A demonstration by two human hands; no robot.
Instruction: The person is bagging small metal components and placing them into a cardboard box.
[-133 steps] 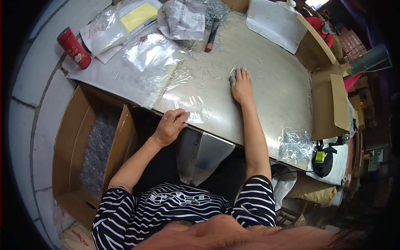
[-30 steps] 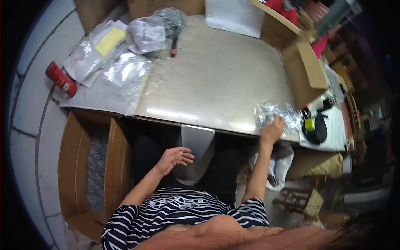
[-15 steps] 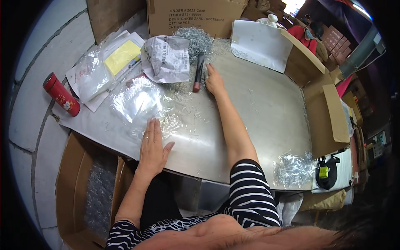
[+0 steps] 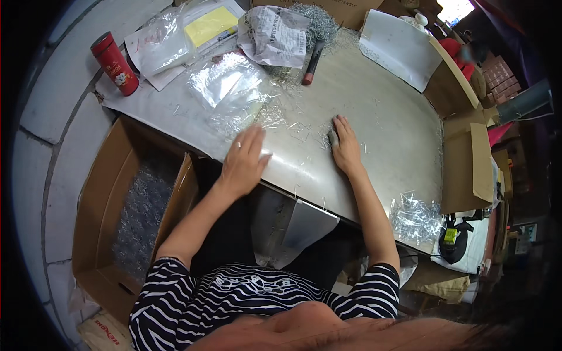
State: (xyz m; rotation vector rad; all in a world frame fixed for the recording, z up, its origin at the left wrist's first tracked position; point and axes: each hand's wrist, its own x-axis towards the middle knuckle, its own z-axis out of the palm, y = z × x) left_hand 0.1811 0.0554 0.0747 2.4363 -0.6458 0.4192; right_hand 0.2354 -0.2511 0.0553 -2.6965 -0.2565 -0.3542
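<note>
My left hand is at the near edge of the metal-topped table, palm down, slightly blurred, with a ring on one finger. Its fingers are stretched out beside a sheet of clear plastic film. My right hand lies on its side on the tabletop, fingers extended and nothing visibly held; a grey patch covers its thumb tip. Between and beyond the hands are scattered thin, silvery, pin-like pieces. A black tool with a red end rests against a heap of such pieces.
A crumpled printed bag, papers with a yellow pad and a red flask stand along the far left. Below the table's left edge is an open carton with more pieces. Another pile lies near right, by cardboard walls.
My right hand has drawn back toward me from beside the black tool. My left hand has shifted off the plastic film toward the near edge. The view has tilted downward.
</note>
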